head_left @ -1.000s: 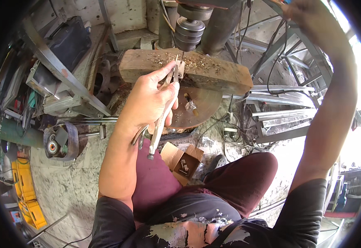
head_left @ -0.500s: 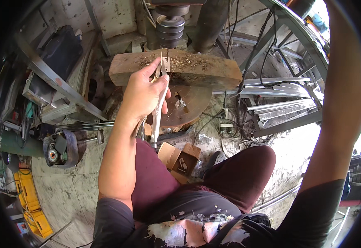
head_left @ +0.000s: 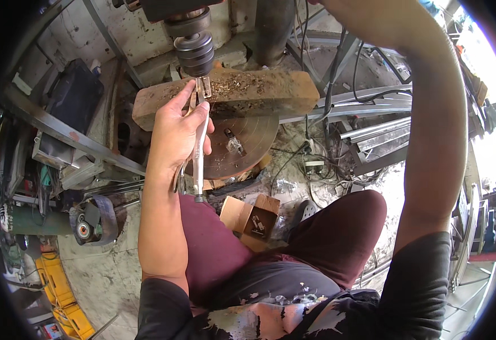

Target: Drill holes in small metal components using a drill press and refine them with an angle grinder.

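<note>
A pair of silver pliers (head_left: 199, 156) is held in the left hand (head_left: 178, 131), with the fingers closed around the handles and the thumb laid along the near side. The handle ends are pointed toward the near side, above the left thigh. At the far end of the pliers, a small metal piece (head_left: 205, 86) is held over the left half of a wooden block (head_left: 262, 96), just below a drill chuck (head_left: 195, 52). Whether the piece is being touched by a drill bit cannot be told, since that spot is partly hidden.

The right forearm (head_left: 438, 124) is stretched to the far side, and the right hand (head_left: 347, 10) is largely cut off by the far edge of the view; whether it is open or closed on anything cannot be told.

The top of the block is strewn with shavings (head_left: 239, 85). Beneath it, on the near side, a round metal table (head_left: 256, 139) is seen. Nearer still, small metal parts (head_left: 257, 224) are held in an open cardboard box (head_left: 232, 213), with a shoe (head_left: 307, 211) to its right. Metal bars (head_left: 379, 134) are stacked to the right, and yellow crates (head_left: 55, 279) are set at the near left.
</note>
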The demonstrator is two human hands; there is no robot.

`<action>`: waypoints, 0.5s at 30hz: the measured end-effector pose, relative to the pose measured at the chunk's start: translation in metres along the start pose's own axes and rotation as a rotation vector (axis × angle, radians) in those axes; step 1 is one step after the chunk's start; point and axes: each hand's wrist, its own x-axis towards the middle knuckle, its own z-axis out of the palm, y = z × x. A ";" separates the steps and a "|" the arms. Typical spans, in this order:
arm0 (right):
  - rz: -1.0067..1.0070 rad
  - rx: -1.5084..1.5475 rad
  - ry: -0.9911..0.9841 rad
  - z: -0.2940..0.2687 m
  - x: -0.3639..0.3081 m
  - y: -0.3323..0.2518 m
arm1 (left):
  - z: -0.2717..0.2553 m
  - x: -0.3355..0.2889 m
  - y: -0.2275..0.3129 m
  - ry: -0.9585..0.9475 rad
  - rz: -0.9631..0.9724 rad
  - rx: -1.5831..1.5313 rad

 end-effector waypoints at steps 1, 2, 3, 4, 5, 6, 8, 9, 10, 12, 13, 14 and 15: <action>0.004 0.004 -0.002 0.001 -0.002 0.001 | 0.001 0.000 0.000 -0.003 -0.002 0.005; -0.003 0.088 -0.024 0.003 -0.004 0.003 | 0.002 0.001 0.000 0.000 0.001 0.011; -0.011 0.171 -0.046 0.006 -0.004 0.004 | 0.003 0.001 -0.001 0.004 0.004 0.016; 0.001 0.168 -0.039 0.018 0.005 0.019 | 0.005 0.004 -0.001 -0.009 0.009 0.016; -0.443 -0.199 0.127 0.043 0.026 0.040 | -0.001 0.001 -0.003 0.009 0.006 0.008; -0.866 -0.591 0.297 0.049 0.027 0.040 | 0.000 0.002 -0.005 0.006 0.005 -0.012; -0.672 -0.327 0.189 0.053 0.023 0.039 | 0.002 0.001 -0.004 0.006 0.003 -0.014; -0.451 -0.013 0.153 0.048 0.012 0.032 | 0.003 0.001 -0.003 0.012 0.003 -0.017; -0.222 0.296 0.114 0.046 0.007 0.028 | 0.003 0.000 -0.002 0.011 0.001 -0.014; -0.352 0.254 0.146 0.061 0.015 0.031 | 0.004 -0.001 0.000 0.017 -0.002 -0.018; -0.484 0.209 0.179 0.065 0.017 0.032 | 0.005 -0.001 0.000 0.015 -0.004 -0.015; -0.481 0.211 0.178 0.067 0.016 0.035 | 0.005 -0.001 0.000 0.011 -0.001 -0.030; -0.340 0.293 0.226 0.063 0.008 0.031 | 0.005 -0.001 0.000 0.008 0.002 -0.046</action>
